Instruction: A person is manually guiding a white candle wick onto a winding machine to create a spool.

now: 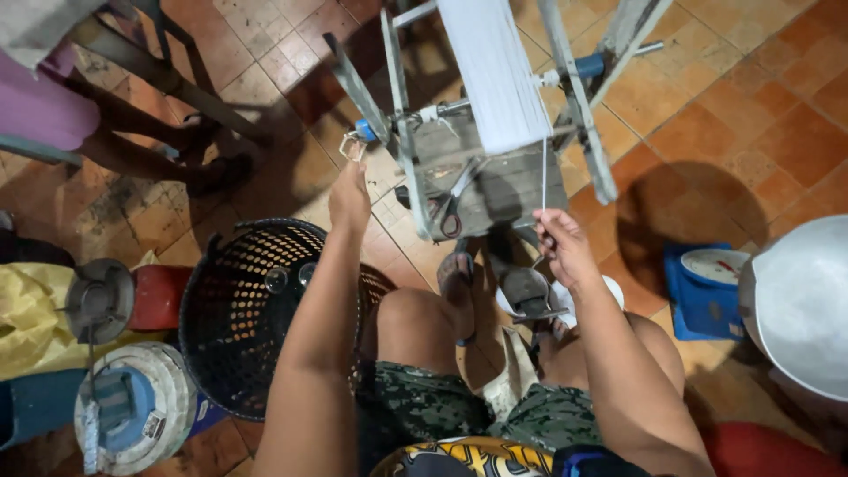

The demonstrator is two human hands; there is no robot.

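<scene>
**Both hands at the winding reel, thread pinched on the right**

Left hand (350,196) first: I see it raised toward 11 o'clock of the frame centre, fingers curled shut on the small metal crank handle (352,147) at the end of the reel's axle, beside a blue fitting. Right hand (562,246) sits at about 3 o'clock from the centre, thumb and fingers pressed together on a thin white thread (544,177) that runs straight up from the pinch to the wide band of white yarn (495,71) wound around the wooden reel (579,106). The reel stands on a grey wooden base (503,190) at 12 o'clock, on an orange tiled floor (751,97).

Below the base, between my knees, I see a sandalled foot (457,281) planted against the frame. At 9 o'clock a black perforated plastic basket (231,309) rests just beside the left forearm. Further out at 8 o'clock lie a round white-and-blue spool (141,402) and a grey round disc (99,299) on a red object. At 3 o'clock, well apart from the right hand, there is a blue weighing scale (702,291) with a white dial, and a large white rounded object (799,300) at the right edge. At 10 o'clock another person's legs (150,141) show by a stool.
</scene>
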